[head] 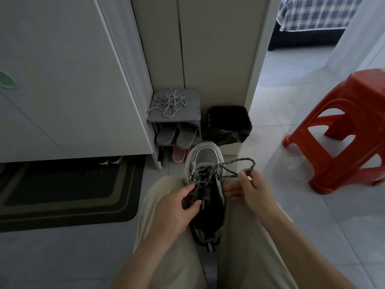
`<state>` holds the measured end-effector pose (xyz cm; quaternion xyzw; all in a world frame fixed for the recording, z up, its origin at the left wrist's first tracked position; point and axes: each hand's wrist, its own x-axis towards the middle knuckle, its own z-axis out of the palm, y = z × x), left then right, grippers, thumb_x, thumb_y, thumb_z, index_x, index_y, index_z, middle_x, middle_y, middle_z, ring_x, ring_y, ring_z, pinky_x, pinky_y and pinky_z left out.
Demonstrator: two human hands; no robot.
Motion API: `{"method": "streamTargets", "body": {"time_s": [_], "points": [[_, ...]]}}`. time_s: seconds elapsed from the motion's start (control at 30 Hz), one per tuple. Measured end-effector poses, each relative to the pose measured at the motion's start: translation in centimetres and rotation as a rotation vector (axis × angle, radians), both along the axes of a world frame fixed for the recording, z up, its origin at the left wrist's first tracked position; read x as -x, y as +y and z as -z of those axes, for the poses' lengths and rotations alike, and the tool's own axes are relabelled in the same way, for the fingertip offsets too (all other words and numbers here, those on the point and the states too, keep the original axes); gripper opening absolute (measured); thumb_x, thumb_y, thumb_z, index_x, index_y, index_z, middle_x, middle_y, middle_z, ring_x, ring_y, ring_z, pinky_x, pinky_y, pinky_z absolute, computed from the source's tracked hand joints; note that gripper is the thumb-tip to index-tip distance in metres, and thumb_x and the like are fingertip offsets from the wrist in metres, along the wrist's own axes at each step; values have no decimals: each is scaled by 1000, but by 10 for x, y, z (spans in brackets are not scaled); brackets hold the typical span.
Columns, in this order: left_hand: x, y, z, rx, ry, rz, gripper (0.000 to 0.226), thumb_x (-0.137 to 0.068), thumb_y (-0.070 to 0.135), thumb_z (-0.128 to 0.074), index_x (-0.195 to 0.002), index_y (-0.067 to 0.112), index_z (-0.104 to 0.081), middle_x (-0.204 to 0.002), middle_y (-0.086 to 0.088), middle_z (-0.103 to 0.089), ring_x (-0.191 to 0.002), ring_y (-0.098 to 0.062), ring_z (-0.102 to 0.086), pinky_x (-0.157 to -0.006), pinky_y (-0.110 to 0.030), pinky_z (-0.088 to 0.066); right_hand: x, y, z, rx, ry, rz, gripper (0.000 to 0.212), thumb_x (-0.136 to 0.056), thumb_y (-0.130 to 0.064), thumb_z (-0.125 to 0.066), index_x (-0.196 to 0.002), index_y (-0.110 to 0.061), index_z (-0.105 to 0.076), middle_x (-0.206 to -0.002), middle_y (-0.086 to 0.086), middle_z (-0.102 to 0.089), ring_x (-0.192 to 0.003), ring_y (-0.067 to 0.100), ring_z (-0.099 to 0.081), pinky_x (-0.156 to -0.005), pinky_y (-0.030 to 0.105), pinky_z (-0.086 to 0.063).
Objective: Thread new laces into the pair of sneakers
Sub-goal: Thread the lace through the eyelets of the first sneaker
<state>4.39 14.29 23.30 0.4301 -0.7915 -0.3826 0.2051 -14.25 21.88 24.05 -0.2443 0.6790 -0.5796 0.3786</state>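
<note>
Rubbery dark doormat (68, 190) lies at far left, and pale laces (168, 103) sit tangled on top of the grey rack (193, 116) (old ones or spares, I cannot tell which). Next comes the left hand (177, 207), curled at the near collar of the sneaker (207, 155), thumb and fingers pinching what looks like one tipped end of the dark lace (208, 170). The sneaker rests between the person's knees, toe pointing away, with the lace crossed through its forward eyelets. Beside it, the right hand (250, 188) pinches the other run, which loops out over the floor. To do this pass well, I would draw that loop through evenly, hold the left end taut so the lengths match, and flatten each crossing. A red stool (343, 132) stands far right.
</note>
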Motion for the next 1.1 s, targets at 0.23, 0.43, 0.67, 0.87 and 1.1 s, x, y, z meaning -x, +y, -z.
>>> {"method": "streamTargets", "body": {"time_s": [0.23, 0.43, 0.67, 0.87, 1.1], "points": [[8, -4, -10, -61, 144, -62, 28, -87, 33, -64, -111, 20, -69, -89, 17, -69, -83, 8, -62, -72, -7, -47, -4, 14, -1, 27, 130, 26, 34, -96, -24, -49, -69, -3, -54, -52, 9, -64, -45, 16, -60, -44, 20, -47], [22, -9, -12, 3, 103, -123, 5, -88, 23, -64, -85, 26, -65, -76, 12, -63, -74, 1, -59, -66, -9, -47, -7, 16, 6, 32, 290, -6, 26, -95, -24, -52, -74, -11, -59, -60, 8, -67, -52, 19, -62, -54, 31, -51], [28, -20, -14, 141, 2, -98, 10, -95, 22, -52, -85, 25, -52, -78, 13, -54, -73, -2, -53, -62, -13, -43, 6, -6, -7, -32, 677, -97, 8, -91, -25, -59, -90, -30, -65, -81, -14, -63, -72, 1, -57, -61, 11, -41], [29, -26, -19, 90, -11, -76, 7, -95, 23, -53, -89, 21, -56, -77, 12, -56, -74, -6, -57, -67, -22, -48, 15, -32, -7, -11, 866, -337, 30, -93, -18, -55, -120, -31, -63, -113, -5, -55, -103, 14, -53, -90, 28, -45], [22, -23, -23, 2, 16, -51, 5, -89, 25, -62, -87, 29, -60, -77, 15, -59, -72, 4, -56, -63, -7, -42, 15, -35, -9, -12, 1113, -349, 8, -84, -24, -66, -91, -25, -69, -109, -10, -61, -106, 18, -53, -88, 28, -28]]}}
